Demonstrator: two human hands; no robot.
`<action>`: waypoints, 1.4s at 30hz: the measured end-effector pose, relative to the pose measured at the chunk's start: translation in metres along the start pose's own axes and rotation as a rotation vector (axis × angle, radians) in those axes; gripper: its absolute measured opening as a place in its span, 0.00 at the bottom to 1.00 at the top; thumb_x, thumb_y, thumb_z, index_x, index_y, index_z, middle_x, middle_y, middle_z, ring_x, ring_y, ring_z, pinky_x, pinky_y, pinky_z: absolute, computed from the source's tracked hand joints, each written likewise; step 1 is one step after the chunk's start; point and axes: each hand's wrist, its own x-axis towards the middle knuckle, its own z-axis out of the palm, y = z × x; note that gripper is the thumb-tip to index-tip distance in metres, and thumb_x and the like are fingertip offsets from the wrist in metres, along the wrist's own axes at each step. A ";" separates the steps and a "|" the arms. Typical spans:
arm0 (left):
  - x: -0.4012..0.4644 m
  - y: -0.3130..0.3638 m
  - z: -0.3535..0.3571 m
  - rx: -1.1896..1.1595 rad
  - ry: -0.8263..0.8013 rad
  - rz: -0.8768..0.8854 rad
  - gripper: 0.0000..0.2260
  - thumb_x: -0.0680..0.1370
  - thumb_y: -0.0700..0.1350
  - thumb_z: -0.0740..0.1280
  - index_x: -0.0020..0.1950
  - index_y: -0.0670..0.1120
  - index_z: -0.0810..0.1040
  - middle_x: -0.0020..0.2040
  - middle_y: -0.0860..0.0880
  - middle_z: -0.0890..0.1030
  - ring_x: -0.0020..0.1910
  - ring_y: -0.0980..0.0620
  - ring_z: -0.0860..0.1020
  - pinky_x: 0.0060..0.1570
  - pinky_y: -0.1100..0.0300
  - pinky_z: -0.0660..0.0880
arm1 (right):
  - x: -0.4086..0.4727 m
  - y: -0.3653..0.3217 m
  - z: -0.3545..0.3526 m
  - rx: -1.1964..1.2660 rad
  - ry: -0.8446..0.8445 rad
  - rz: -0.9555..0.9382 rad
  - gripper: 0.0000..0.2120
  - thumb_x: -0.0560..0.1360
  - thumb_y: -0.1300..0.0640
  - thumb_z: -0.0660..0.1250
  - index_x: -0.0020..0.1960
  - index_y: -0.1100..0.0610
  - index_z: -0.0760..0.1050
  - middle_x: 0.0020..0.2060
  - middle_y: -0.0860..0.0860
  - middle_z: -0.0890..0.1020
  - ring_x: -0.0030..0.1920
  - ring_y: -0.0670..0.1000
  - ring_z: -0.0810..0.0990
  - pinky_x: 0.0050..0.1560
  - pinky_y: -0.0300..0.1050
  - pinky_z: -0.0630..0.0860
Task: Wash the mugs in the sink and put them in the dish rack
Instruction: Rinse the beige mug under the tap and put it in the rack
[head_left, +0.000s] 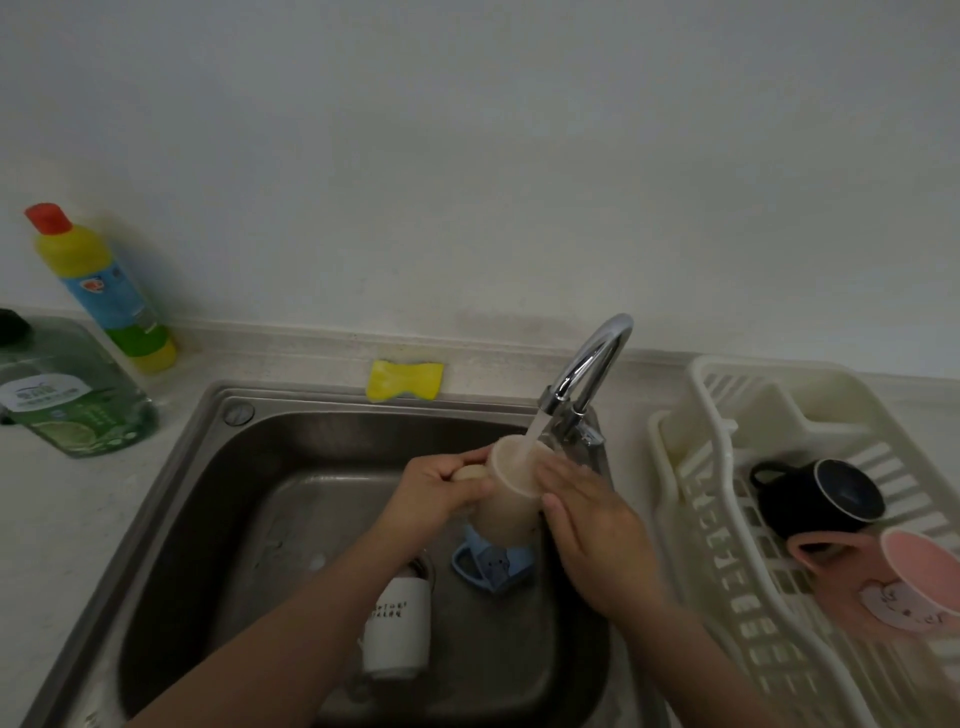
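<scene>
Under the tap (587, 374), beige mug (511, 493) tilted into running water: left hand (441, 493) clamped on its handle, right hand (587, 519) flat-fingered against its side. Wet grip likely to slip, dropping onto blue mug (493, 566) below.

A plain pale wall (467, 156) is filling the upper half of the view, dimly and evenly lit. A pale speckled tabletop (47, 519) is running along its foot, joined by a low upstand (311, 332). Faint staining is showing behind the chrome faucet (592, 364).
</scene>
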 end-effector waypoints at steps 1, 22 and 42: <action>-0.003 -0.002 -0.004 0.000 0.011 -0.006 0.18 0.73 0.29 0.70 0.60 0.43 0.79 0.45 0.55 0.85 0.41 0.62 0.82 0.39 0.69 0.77 | 0.007 -0.002 0.003 -0.017 -0.026 0.007 0.28 0.80 0.44 0.44 0.71 0.55 0.71 0.70 0.50 0.73 0.72 0.47 0.66 0.75 0.42 0.53; 0.005 -0.007 -0.010 0.044 0.018 -0.005 0.09 0.73 0.31 0.71 0.44 0.44 0.83 0.35 0.57 0.83 0.32 0.63 0.78 0.33 0.69 0.74 | 0.028 -0.010 0.017 0.020 -0.024 -0.016 0.27 0.81 0.45 0.46 0.69 0.57 0.73 0.68 0.55 0.75 0.71 0.52 0.68 0.75 0.46 0.55; 0.012 -0.004 -0.017 0.004 0.037 -0.002 0.13 0.72 0.31 0.71 0.55 0.41 0.82 0.51 0.50 0.85 0.42 0.61 0.82 0.39 0.66 0.77 | 0.037 -0.024 0.017 0.026 0.004 -0.005 0.27 0.80 0.45 0.45 0.69 0.55 0.72 0.66 0.54 0.76 0.68 0.52 0.71 0.73 0.44 0.57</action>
